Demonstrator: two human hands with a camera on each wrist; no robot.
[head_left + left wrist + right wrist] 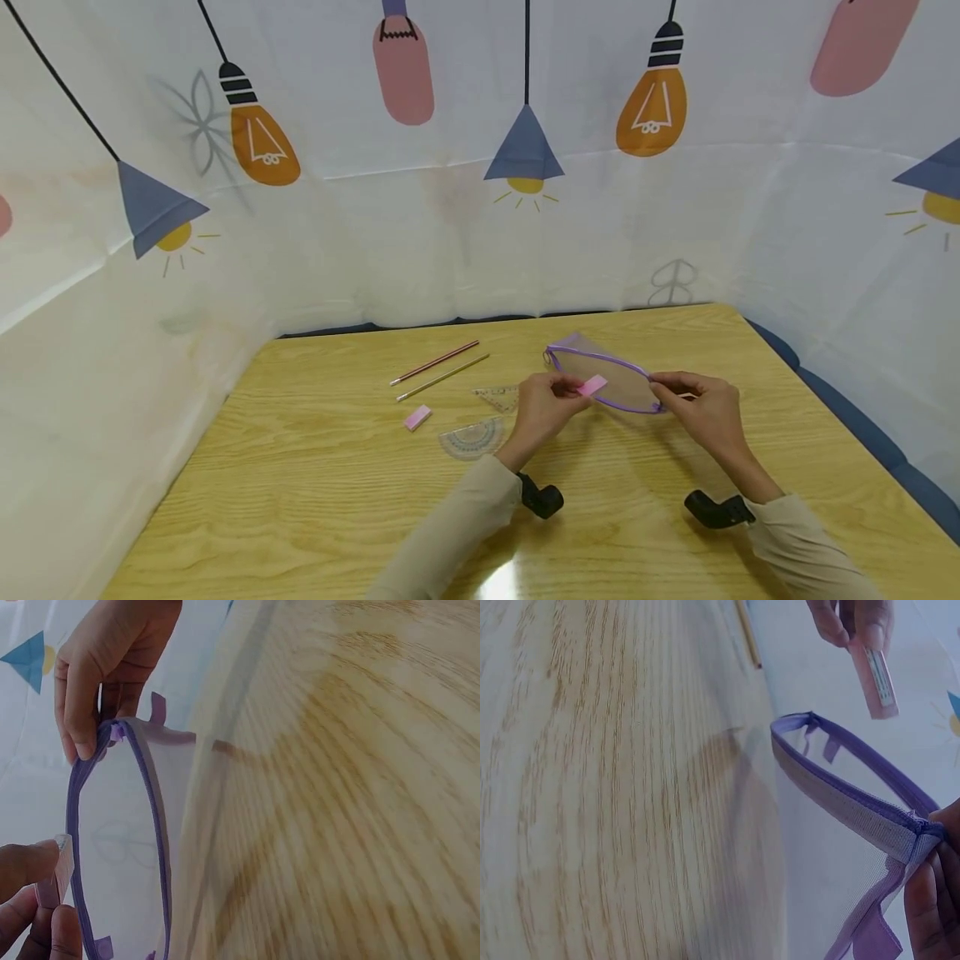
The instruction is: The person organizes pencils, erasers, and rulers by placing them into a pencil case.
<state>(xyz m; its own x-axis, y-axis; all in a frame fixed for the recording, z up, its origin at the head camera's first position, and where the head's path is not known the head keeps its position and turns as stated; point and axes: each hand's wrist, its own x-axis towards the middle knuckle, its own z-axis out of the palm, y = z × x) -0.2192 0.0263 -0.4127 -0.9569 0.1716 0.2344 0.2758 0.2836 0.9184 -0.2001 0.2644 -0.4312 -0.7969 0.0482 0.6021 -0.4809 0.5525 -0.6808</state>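
Note:
A small pink eraser (pixel 592 385) is pinched between the thumb and fingers of my left hand (pixel 542 410). It is held at the mouth of a see-through mesh zipper pouch (pixel 621 385) with purple edging. My right hand (pixel 703 408) grips the pouch by one end of its rim. In the right wrist view the pouch's mouth gapes wide, and the eraser (pixel 874 679), with a printed label on its side, is above the far end of the opening. In the left wrist view the purple rim (pixel 159 825) forms a long loop beside the eraser.
Left of the hands lie a dark red pencil (pixel 435 363), a gold pencil (pixel 444 377) and another pink eraser (pixel 417 417). A clear set square (pixel 498 398) and a clear protractor (pixel 472 439) lie near my left wrist. A printed curtain (pixel 450 242) stands behind the wooden table (pixel 300 483).

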